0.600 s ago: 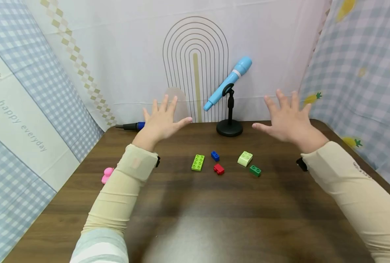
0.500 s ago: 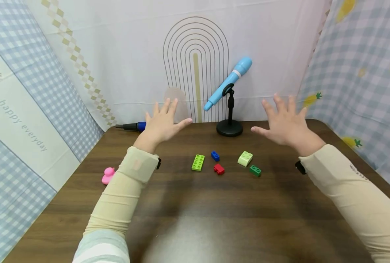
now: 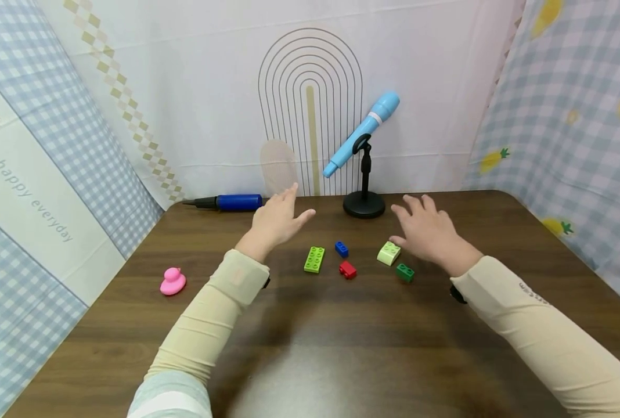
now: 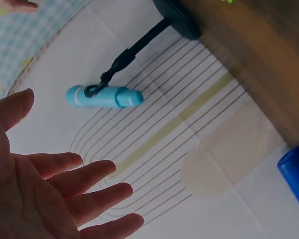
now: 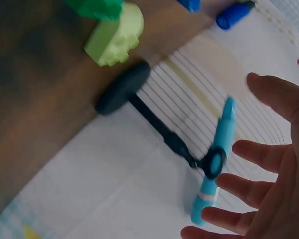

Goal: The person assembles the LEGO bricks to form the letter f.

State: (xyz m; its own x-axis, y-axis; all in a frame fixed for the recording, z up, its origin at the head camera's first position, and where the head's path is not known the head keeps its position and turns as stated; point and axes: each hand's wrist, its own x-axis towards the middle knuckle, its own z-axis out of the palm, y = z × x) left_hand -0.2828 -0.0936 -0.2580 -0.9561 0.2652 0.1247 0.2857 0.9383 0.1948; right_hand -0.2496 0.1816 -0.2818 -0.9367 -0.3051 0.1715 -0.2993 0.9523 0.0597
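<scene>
Five toy bricks lie on the middle of the counter [image 3: 310, 360]: I see a flat lime brick [image 3: 314, 259] with two rows of studs at left, a narrow blue brick [image 3: 341, 249] farther off, a red brick [image 3: 348, 269] tipped with its studs sideways, a pale green brick [image 3: 389, 253] with one rounded side, and a small dark green brick [image 3: 405, 272] at right.

From my station I make out the left hand [image 3: 274, 223] above the counter, beyond the lime brick, and the right hand [image 3: 426, 231] just right of the pale green one. Both hands' fingers are extended, slightly bent and holding nothing.

Compared with the earlier frames, both hands have come lower and inward, uncovering the blue pump [image 3: 239, 202] at far left and all of the pink duck [image 3: 173, 282]; the bricks stay put.

At the far edge I have a light-blue microphone [image 3: 348, 148] slanting in a black stand [image 3: 364, 204]. The counter is dark wood grain, backed by a white patterned cloth [image 3: 205, 87], with blue checked cloth [image 3: 540, 128] on either side.
</scene>
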